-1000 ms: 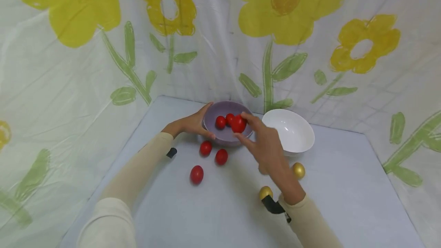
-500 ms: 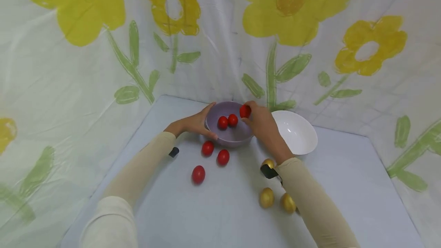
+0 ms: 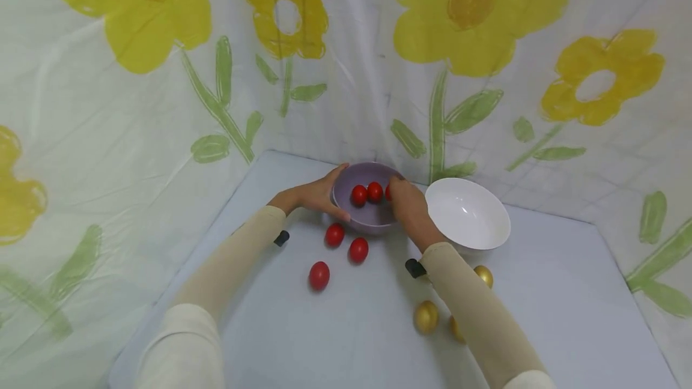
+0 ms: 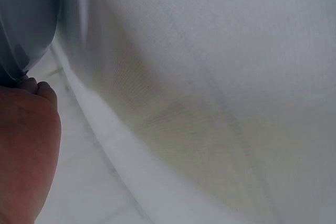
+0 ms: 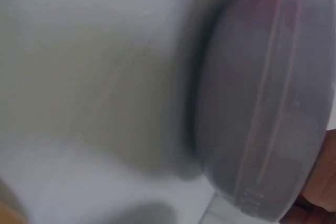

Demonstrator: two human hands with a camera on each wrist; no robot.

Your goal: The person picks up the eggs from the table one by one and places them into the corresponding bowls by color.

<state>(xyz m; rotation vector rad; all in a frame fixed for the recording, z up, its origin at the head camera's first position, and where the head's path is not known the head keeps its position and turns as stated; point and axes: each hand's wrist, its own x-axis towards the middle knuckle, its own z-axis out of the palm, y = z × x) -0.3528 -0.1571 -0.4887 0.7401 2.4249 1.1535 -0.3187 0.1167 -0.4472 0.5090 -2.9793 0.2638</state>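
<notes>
In the head view, your left hand point(image 3: 319, 194) grips the left side of the purple bowl point(image 3: 370, 216), thumb and fingers spread apart around its rim. Your right hand point(image 3: 411, 206) reaches over the bowl's right rim, beside a red egg point(image 3: 388, 192) that it partly covers; you cannot tell whether its fingers pinch that egg. Two more red eggs point(image 3: 359, 195) sit inside, and three loose red eggs point(image 3: 334, 235) lie on the table point(image 3: 303, 341) in front. The white bowl point(image 3: 467, 215) stands to your right, with gold eggs point(image 3: 426, 317) nearer you.

In your left wrist view, your hand meets the bowl at the left edge.

In your right wrist view, the bowl's outer wall hides much of your hand.
</notes>
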